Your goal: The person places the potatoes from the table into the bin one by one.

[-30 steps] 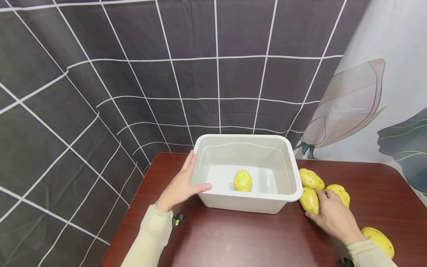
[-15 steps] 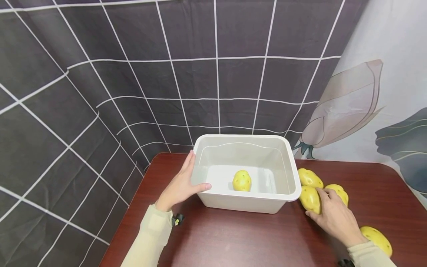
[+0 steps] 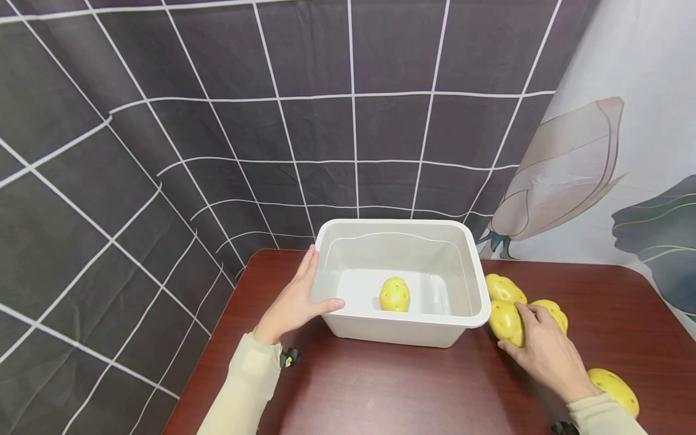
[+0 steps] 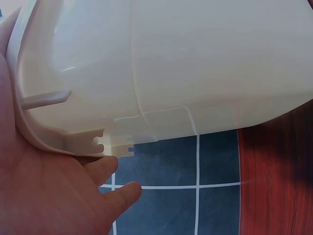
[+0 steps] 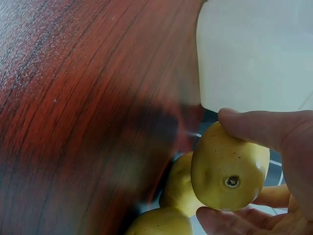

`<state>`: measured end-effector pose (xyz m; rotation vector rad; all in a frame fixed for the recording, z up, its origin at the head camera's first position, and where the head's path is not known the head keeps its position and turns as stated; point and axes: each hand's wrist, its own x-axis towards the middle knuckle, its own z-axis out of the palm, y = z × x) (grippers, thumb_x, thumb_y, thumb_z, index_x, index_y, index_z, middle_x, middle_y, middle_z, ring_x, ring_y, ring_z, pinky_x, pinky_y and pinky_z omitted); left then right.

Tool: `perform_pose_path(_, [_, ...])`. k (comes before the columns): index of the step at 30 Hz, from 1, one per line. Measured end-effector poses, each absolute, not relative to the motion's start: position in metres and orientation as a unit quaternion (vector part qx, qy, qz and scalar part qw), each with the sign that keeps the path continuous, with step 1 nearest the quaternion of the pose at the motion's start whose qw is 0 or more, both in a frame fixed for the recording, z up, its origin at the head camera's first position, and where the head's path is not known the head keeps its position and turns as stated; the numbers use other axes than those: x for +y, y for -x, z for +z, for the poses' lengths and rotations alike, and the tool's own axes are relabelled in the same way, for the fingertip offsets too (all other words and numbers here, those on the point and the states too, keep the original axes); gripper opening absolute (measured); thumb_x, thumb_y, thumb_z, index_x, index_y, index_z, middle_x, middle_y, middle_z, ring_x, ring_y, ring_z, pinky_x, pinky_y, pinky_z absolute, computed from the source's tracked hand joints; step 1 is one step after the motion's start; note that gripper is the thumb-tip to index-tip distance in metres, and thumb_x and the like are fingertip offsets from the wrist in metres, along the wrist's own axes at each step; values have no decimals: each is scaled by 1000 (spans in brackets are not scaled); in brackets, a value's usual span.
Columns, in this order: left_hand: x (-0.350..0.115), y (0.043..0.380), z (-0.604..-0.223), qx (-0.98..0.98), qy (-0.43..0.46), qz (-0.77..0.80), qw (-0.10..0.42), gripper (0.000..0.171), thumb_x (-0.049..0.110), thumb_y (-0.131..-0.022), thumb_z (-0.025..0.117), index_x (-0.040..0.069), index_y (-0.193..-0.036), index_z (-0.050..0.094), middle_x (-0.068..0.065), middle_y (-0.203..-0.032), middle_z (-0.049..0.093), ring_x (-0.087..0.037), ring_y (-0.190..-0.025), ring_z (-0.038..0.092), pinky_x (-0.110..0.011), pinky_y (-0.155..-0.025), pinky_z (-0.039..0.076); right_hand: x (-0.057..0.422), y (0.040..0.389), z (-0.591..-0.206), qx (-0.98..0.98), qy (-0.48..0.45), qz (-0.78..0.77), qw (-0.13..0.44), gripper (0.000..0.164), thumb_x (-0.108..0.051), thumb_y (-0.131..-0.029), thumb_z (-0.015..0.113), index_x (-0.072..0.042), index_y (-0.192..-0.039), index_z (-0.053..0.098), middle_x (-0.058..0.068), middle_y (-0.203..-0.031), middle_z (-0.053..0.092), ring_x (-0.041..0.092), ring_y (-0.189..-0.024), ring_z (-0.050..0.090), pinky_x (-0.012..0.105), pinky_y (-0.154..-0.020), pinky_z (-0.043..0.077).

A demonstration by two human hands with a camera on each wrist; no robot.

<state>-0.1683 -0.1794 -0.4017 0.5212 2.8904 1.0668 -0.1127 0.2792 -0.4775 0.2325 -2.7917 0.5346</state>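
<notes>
A pale grey plastic bin [image 3: 386, 329] stands on the table with one yellow potato [image 3: 394, 295] inside. My left hand [image 3: 290, 308] rests on the bin's front left corner, fingers straight along the left side and thumb over the front rim. In the left wrist view, two fingertips [image 4: 124, 196] show beneath the rim. To the right of the bin, my right hand [image 3: 546, 353] grips a smooth yellow potato [image 5: 230, 169] between thumb and fingers. Two more potatoes sit by that hand: one behind [image 3: 504, 289], the other [image 3: 553, 314] partly hidden by the fingers.
Another potato [image 3: 615, 391] lies near the right wrist, partly covered by the sleeve. The reddish-brown table [image 3: 370, 386] backs onto a dark gridded cloth [image 3: 321, 127]. A pale cloth with a flower print [image 3: 576, 181] hangs at the right.
The potato in my right hand has risen slightly, and my fingers have moved only a little with it. My left hand and the bin look unchanged.
</notes>
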Motion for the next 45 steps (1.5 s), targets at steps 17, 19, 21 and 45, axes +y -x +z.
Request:
perform_pose_path(17, [-181,170,-405,926,-161,341,7,118,61,-82,75,7,-161,8,5,-169,-3,-22,-152,17,-47,-116,30,276,113,-471,-958,-96,200,180,83,-19,-63,91,15,-129,51,34,-117,50,52,-100,53,68,-76,46])
perform_pose_path(19, [-181,170,-405,926,-161,342,8,118,61,-81,75,7,-162,8,6,-169,-3,-21,-152,17,-47,-116,30,276,113,-470,-956,-98,204,186,83,-19,-63,91,15,-128,52,33,-116,50,52,-100,52,67,-76,46])
perform_pose_path(21, [-181,170,-405,925,-162,343,7,118,61,-81,75,7,-162,8,6,-169,-3,-22,-152,17,-48,-116,30,276,113,-469,-954,-100,208,191,83,-19,-62,91,15,-127,52,33,-115,51,51,-100,52,67,-77,46])
perform_pose_path(45, [-181,170,-403,924,-169,344,11,118,60,-82,75,6,-161,7,2,-169,-3,-22,-153,14,-48,-117,29,274,111,-454,-945,-106,236,200,88,-18,-64,92,15,-134,49,31,-123,55,49,-109,48,62,-83,40])
